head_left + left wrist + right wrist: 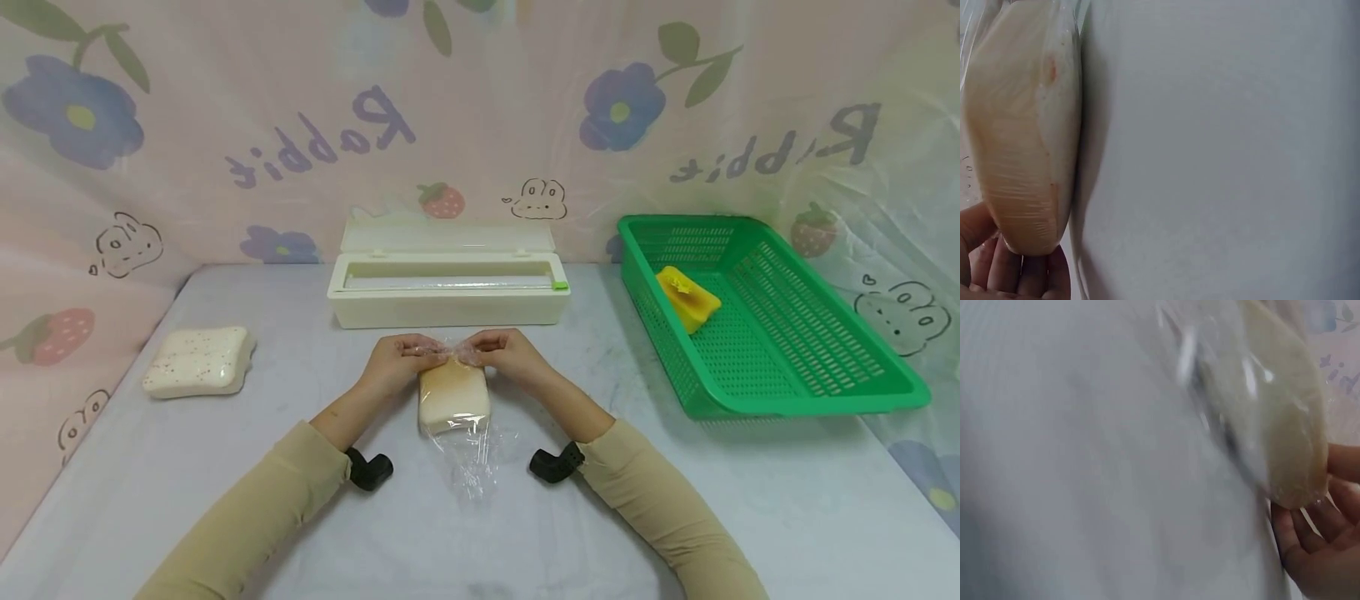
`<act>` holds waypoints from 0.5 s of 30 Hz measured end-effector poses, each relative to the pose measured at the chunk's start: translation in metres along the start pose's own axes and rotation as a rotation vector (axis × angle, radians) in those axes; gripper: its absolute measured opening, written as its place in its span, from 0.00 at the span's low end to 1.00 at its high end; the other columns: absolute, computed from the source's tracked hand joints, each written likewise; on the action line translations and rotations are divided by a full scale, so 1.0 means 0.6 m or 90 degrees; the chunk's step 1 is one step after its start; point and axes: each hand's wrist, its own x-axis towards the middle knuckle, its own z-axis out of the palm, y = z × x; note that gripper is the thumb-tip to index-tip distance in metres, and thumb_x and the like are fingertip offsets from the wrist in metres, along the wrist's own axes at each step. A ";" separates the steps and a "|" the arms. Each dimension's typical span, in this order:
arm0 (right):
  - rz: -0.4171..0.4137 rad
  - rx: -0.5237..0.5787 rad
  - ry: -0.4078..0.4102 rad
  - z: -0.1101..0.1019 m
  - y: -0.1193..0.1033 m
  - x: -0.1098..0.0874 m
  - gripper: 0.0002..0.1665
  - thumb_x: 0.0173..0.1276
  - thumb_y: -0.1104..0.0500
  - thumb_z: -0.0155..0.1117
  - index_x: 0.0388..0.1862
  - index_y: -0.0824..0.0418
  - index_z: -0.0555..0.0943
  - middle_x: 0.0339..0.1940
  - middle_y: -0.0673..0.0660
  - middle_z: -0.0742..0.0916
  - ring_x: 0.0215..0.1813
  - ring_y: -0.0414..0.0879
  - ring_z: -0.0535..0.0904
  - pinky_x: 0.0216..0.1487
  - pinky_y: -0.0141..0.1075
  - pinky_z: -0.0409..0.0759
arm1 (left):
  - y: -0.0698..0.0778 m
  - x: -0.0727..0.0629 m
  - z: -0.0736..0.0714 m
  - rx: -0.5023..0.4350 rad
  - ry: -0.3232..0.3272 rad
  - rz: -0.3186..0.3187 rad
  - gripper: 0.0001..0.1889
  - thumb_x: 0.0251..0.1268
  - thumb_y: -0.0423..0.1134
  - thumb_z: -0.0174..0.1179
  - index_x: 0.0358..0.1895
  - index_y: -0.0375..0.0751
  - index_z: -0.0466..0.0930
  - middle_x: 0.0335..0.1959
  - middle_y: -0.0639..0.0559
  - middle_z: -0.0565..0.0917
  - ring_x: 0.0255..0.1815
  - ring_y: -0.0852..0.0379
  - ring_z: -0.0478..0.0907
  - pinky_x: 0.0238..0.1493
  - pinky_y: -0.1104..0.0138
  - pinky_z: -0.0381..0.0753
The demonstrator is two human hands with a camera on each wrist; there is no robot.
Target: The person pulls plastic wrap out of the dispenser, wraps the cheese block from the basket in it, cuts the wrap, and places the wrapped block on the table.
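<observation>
A cream, toast-shaped block (453, 396), browned toward its far end, lies between my hands in clear plastic wrap (471, 467). The loose wrap trails over the table on the near side. At the block's far end my left hand (401, 364) pinches the gathered wrap from the left. Opposite it, my right hand (510, 357) pinches the wrap from the right. In the left wrist view the film lies taut and creased over the browned block (1019, 137), fingers curled at its end. The right wrist view has the wrapped block (1294, 431) beside my thumb and fingers.
Behind my hands stands a white wrap dispenser (450, 310), lid raised, with a film roll inside. A speckled cream block (198, 362) lies at the left. On the right, a green basket (795, 407) holds a yellow block (690, 304). Patterned curtain surrounds the table.
</observation>
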 end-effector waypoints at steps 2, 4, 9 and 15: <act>0.001 -0.012 -0.005 -0.001 0.000 0.000 0.17 0.60 0.68 0.66 0.49 0.73 0.80 0.40 0.56 0.88 0.39 0.36 0.80 0.46 0.30 0.74 | 0.000 -0.001 -0.001 0.005 -0.004 0.010 0.13 0.57 0.36 0.67 0.45 0.33 0.85 0.40 0.46 0.88 0.39 0.65 0.81 0.41 0.74 0.76; -0.010 -0.045 -0.015 -0.003 0.000 -0.001 0.19 0.60 0.66 0.66 0.51 0.70 0.80 0.45 0.59 0.87 0.44 0.40 0.81 0.50 0.32 0.75 | 0.001 -0.004 -0.004 0.016 -0.007 0.017 0.15 0.58 0.37 0.67 0.47 0.35 0.84 0.43 0.45 0.87 0.43 0.59 0.82 0.43 0.72 0.76; -0.089 -0.099 -0.070 -0.019 0.004 -0.005 0.26 0.62 0.64 0.63 0.60 0.68 0.76 0.59 0.63 0.81 0.63 0.54 0.75 0.67 0.44 0.69 | 0.004 -0.015 -0.020 0.036 -0.043 0.062 0.22 0.58 0.39 0.67 0.56 0.39 0.79 0.54 0.43 0.82 0.56 0.46 0.78 0.57 0.60 0.76; -0.199 -0.060 -0.148 -0.028 -0.003 -0.018 0.29 0.65 0.67 0.53 0.66 0.68 0.70 0.67 0.63 0.75 0.72 0.54 0.65 0.73 0.47 0.60 | 0.014 -0.029 -0.037 0.023 -0.103 0.153 0.28 0.59 0.34 0.65 0.63 0.34 0.71 0.60 0.36 0.76 0.65 0.42 0.72 0.67 0.55 0.68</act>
